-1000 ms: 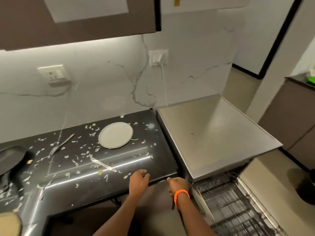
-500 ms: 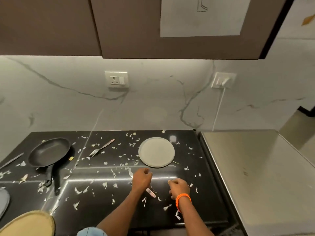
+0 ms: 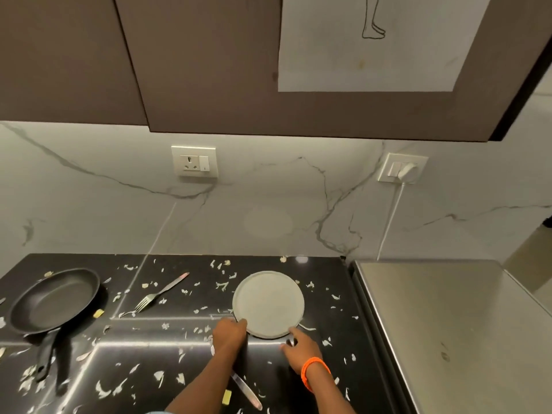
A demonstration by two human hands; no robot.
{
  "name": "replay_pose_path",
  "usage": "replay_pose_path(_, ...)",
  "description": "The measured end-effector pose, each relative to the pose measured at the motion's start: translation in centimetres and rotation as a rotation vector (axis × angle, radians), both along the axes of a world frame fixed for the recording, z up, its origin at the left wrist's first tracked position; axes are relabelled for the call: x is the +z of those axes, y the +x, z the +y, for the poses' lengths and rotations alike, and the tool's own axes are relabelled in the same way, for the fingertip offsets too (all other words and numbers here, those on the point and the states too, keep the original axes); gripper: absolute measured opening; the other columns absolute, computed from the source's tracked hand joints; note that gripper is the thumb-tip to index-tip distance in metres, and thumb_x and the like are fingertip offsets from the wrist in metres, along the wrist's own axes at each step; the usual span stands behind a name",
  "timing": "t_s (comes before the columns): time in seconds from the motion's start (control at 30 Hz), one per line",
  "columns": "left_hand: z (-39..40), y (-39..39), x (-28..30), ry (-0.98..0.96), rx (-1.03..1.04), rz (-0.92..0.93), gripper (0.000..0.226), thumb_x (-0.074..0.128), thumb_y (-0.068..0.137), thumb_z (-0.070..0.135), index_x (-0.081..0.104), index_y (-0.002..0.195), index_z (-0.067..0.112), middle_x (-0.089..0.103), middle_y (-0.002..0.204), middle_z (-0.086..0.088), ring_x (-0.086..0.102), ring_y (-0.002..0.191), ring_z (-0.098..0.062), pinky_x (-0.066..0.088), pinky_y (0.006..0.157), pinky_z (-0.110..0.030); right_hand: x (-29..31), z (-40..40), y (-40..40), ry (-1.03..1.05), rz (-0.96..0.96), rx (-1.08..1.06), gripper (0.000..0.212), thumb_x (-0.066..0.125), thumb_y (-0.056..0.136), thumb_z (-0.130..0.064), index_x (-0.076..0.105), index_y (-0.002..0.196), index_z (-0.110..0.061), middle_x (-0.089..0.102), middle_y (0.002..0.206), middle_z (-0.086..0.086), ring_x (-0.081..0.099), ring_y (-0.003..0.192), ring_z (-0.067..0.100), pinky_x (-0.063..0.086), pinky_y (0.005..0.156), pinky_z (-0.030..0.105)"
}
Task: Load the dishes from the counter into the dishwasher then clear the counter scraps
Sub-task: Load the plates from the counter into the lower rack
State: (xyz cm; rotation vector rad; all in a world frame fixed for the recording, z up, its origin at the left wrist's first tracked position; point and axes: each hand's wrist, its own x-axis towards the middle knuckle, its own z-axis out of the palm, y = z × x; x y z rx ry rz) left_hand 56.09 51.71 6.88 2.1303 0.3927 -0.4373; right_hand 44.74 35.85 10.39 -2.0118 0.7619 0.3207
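Observation:
A round grey plate (image 3: 268,303) lies flat on the black counter (image 3: 167,363). My left hand (image 3: 228,334) touches the plate's near left rim, fingers curled. My right hand (image 3: 298,349), with an orange band on the wrist, has its fingers spread and a fingertip at the near right rim. The plate still rests on the counter. A table knife (image 3: 246,389) lies under my left forearm. A fork (image 3: 161,292) lies to the left of the plate. A black frying pan (image 3: 52,301) sits at the far left. White scraps (image 3: 222,285) are scattered all over the counter.
The steel top of the dishwasher (image 3: 454,333) adjoins the counter on the right. Two small yellow bits (image 3: 227,396) lie on the counter. A white cable (image 3: 389,219) runs down the marble wall from a socket. Brown wall cabinets (image 3: 209,70) hang overhead.
My view swung left from the open dishwasher to the counter. Both hands moved forward from the counter's front edge to the plate's near rim.

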Motion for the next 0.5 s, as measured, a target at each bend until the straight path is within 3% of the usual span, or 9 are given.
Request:
replay_pose_path(0.1, -0.6, 1.4, 0.1, -0.045, 0.114, 0.064, 0.045, 0.076, 0.084, 0.036, 0.069, 0.110, 0.000, 0.071, 0.110, -0.019, 0.066, 0.102, -0.037, 0.052, 0.080, -0.036, -0.4, -0.6, 1.3, -0.013, 0.018, 0.039, 0.056, 0.061, 0.090, -0.029, 0.048, 0.144, -0.024, 0.054, 0.143, 0.000, 0.056, 0.124, 0.021, 0.048, 0.103, 0.031)
replay_pose_path(0.27, -1.5, 2.9, -0.2, -0.028, 0.172, 0.132, 0.050, 0.083, 0.077, 0.032, 0.070, 0.114, 0.002, 0.068, 0.102, -0.015, 0.064, 0.092, -0.032, 0.056, 0.076, -0.034, -1.3, -1.4, 1.9, 0.011, 0.045, 0.043, 0.044, 0.060, 0.079, -0.027, 0.062, 0.123, -0.028, 0.066, 0.117, -0.001, 0.063, 0.103, 0.020, 0.052, 0.087, 0.024)
replay_pose_path(0.33, -2.2, 3.4, 0.1, -0.002, 0.203, 0.157, 0.051, 0.083, 0.077, 0.027, 0.066, 0.116, -0.001, 0.066, 0.113, -0.018, 0.062, 0.101, -0.032, 0.053, 0.076, -0.033, -1.8, -2.4, 1.9, 0.007, 0.048, 0.049, 0.041, 0.058, 0.073, -0.031, 0.065, 0.113, -0.033, 0.069, 0.105, -0.003, 0.065, 0.096, 0.020, 0.055, 0.087, 0.027)
replay_pose_path(0.4, -2.7, 3.8, 0.3, 0.041, 0.228, 0.181, 0.046, 0.077, 0.081, 0.023, 0.064, 0.118, -0.001, 0.064, 0.122, -0.018, 0.061, 0.111, -0.032, 0.048, 0.075, -0.033, -2.0, -3.2, 1.9, 0.003, 0.067, 0.054, 0.041, 0.057, 0.072, -0.033, 0.065, 0.112, -0.034, 0.069, 0.107, -0.002, 0.068, 0.095, 0.021, 0.057, 0.086, 0.030)
replay_pose_path(0.5, -2.6, 4.8, -1.2, -0.098, 0.271, 0.254, 0.038, 0.074, 0.071, 0.017, 0.069, 0.102, -0.004, 0.071, 0.103, -0.018, 0.069, 0.095, -0.032, 0.057, 0.075, -0.034, -1.2, -3.8, 1.9, 0.004, 0.062, 0.036, 0.034, 0.062, 0.077, -0.032, 0.064, 0.111, -0.034, 0.066, 0.114, 0.001, 0.068, 0.101, 0.024, 0.056, 0.087, 0.031)
